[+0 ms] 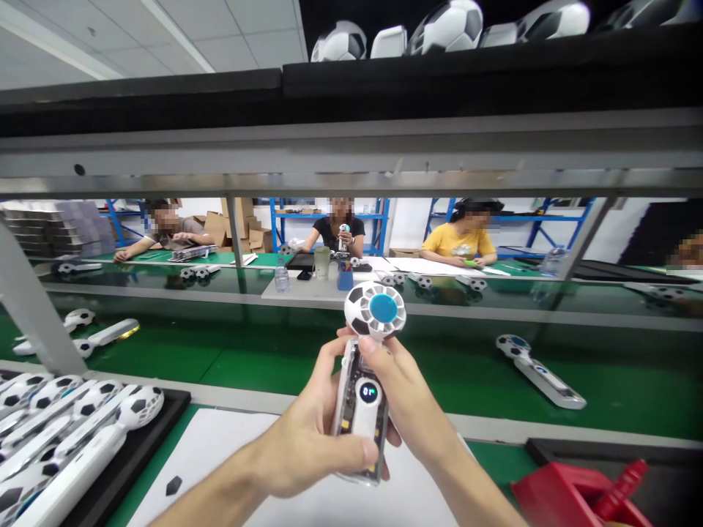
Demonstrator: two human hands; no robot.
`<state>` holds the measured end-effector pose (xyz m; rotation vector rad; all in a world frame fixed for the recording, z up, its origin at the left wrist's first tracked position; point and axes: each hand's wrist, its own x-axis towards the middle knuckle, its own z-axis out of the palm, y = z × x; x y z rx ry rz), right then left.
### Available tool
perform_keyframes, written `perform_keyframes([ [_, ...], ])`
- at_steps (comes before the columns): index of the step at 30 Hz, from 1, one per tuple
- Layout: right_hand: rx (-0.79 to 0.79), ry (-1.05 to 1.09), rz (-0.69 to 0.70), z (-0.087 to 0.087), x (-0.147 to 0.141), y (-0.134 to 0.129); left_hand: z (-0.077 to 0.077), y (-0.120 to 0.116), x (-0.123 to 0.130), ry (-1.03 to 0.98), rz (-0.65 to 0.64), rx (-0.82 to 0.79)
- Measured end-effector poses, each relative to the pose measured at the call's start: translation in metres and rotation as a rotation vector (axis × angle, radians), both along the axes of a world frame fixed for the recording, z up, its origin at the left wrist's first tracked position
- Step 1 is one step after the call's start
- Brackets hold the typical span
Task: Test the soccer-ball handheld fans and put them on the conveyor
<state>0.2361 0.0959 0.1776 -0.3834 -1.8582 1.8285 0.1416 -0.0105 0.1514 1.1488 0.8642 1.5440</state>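
Bare forearms [220,476] rise from the bottom edge to a football-patterned fan [367,393] held upright over the counter. The left hand [299,439] wraps the lower part of the handle, its thumb laid across the front; the right hand [406,377] closes around the upper part, thumb just under the ball-shaped head. Both are narrowed on the handle, with no other thing in either.

As for progress, the fan looks fully assembled: head joined to handle, blue disc centred in the grille, display lit with digits. It seems to be at a handling or checking stage, and setting it down remains undone. Whether its back is complete cannot be told.

At the left, a black tray [157,443] carries a row of similar fans [140,407], packed side by side, which look equally complete; whether they have been checked does not show. A red bin [541,487] at lower right holds a red stick-like object [620,489], beside a dark tray [554,448] cut off by the edge. Across the green surface [187,351], a blue cup [345,280] contains small items too blurred to name.
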Motion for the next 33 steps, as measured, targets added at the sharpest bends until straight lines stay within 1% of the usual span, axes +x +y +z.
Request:
perform_keyframes([
  [4, 0.003, -0.002, 0.002, -0.0013, -0.0006, 0.0014, 0.0019, 0.0019, 0.0012, -0.016, 0.035, 0.008],
  [11, 0.005, -0.006, 0.014, -0.0024, 0.0006, 0.0025, 0.0051, 0.0, 0.0035, -0.019, 0.022, 0.011],
  [17, 0.004, -0.007, 0.032, -0.0009, 0.0006, 0.0027, 0.0022, 0.0014, 0.0021, -0.028, 0.019, 0.018],
  [24, 0.007, -0.025, 0.061, -0.0032, -0.0015, 0.0068, 0.0002, 0.0029, -0.0005, -0.043, 0.032, 0.0],
  [28, 0.023, -0.016, 0.071, -0.0039, -0.0005, 0.0073, -0.0003, 0.004, -0.0009, -0.034, 0.011, 0.011],
  [30, 0.031, -0.02, 0.12, -0.0042, -0.0001, 0.0067, -0.0015, 0.0045, 0.0002, -0.024, 0.054, 0.006],
  [33, 0.038, -0.044, 0.226, -0.0049, -0.0009, 0.0054, -0.0031, 0.0051, 0.0022, -0.016, 0.183, -0.022],
])
